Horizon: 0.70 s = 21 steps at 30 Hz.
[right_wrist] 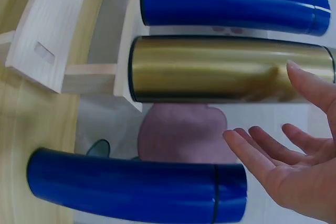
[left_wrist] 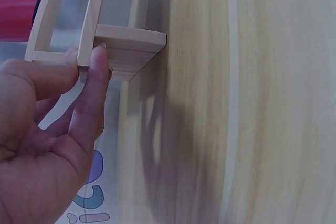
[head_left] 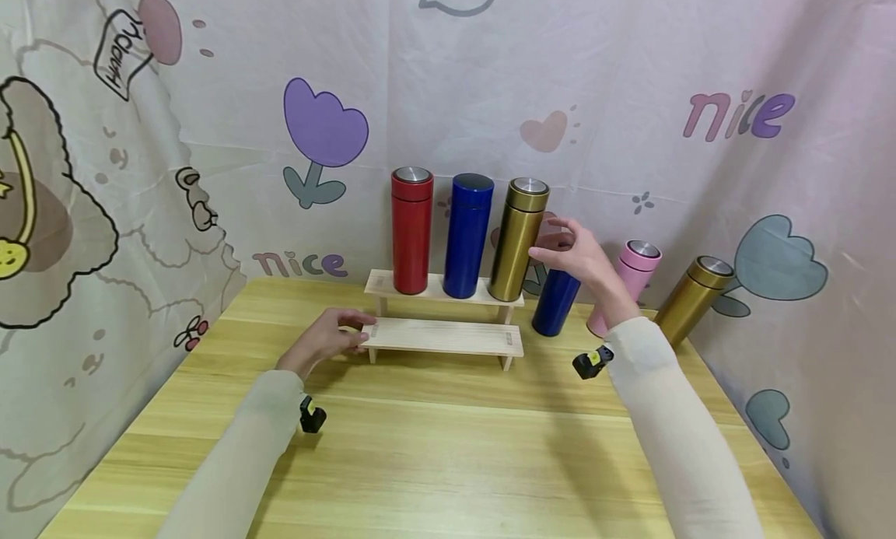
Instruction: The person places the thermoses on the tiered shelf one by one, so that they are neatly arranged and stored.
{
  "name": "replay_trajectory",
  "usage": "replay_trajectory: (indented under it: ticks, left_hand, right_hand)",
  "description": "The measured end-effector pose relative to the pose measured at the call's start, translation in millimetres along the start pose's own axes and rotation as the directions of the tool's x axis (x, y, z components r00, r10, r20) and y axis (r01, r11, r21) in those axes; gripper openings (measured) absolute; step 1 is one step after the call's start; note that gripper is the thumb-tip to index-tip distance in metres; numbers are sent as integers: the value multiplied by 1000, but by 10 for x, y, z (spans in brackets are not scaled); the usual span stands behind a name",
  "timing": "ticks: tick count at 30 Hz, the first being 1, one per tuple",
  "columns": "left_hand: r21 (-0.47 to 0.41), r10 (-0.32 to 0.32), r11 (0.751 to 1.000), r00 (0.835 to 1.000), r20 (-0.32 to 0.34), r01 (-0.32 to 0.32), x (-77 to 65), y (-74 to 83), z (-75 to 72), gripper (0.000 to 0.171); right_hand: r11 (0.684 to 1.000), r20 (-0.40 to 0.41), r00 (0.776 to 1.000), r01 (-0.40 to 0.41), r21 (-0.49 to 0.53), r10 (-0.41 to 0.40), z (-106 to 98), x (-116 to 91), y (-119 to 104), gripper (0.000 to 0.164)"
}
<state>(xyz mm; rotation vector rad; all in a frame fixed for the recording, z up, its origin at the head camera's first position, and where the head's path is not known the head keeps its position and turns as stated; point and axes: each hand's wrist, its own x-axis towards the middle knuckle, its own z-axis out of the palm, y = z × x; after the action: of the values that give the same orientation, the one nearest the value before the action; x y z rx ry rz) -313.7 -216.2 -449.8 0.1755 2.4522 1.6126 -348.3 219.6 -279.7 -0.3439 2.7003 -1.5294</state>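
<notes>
A two-tier wooden stand [head_left: 441, 335] stands on the table, with a red thermos [head_left: 411, 243], a blue thermos [head_left: 467, 243] and a gold thermos [head_left: 516, 251] upright in a row on its upper tier. My left hand [head_left: 325, 341] pinches the left end of the lower tier between thumb and fingers, seen closely on the board [left_wrist: 86, 30]. Beside the upper part of the gold thermos [right_wrist: 220, 72] is my right hand [right_wrist: 299, 166], fingers spread and apart from it; whether the thumb touches it I cannot tell. A second blue thermos [head_left: 555, 306] stands below that hand.
A pink thermos [head_left: 640, 263] and another gold thermos [head_left: 693, 302] stand on the table [head_left: 448, 461] at the right, the pink one partly hidden by my right arm. Behind everything hangs a printed curtain [head_left: 448, 80].
</notes>
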Motion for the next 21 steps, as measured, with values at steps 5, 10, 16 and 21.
replay_trajectory:
  ticks: [5, 10, 16, 21]
  left_hand:
    - [7, 11, 1000, 1000, 0, -11, -4, -5, -1, 38]
    - [5, 10, 1000, 1000, 2, -10, -6, -7, -2, 38]
    - [11, 9, 1000, 1000, 1, -9, -8, -2, -1, 38]
    - [15, 2, 1000, 1000, 0, -2, -7, 3, 2, 38]
  right_hand:
    - [999, -107, 994, 19, 51, -13, -121, -60, -21, 79]
    - [1000, -275, 961, -7, -5, 5, -224, -92, 2, 70]
    - [996, -340, 938, -81, -43, 62, -313, -116, 56, 69]
    - [991, -285, 953, -123, -53, 104, -346, -101, 189, 76]
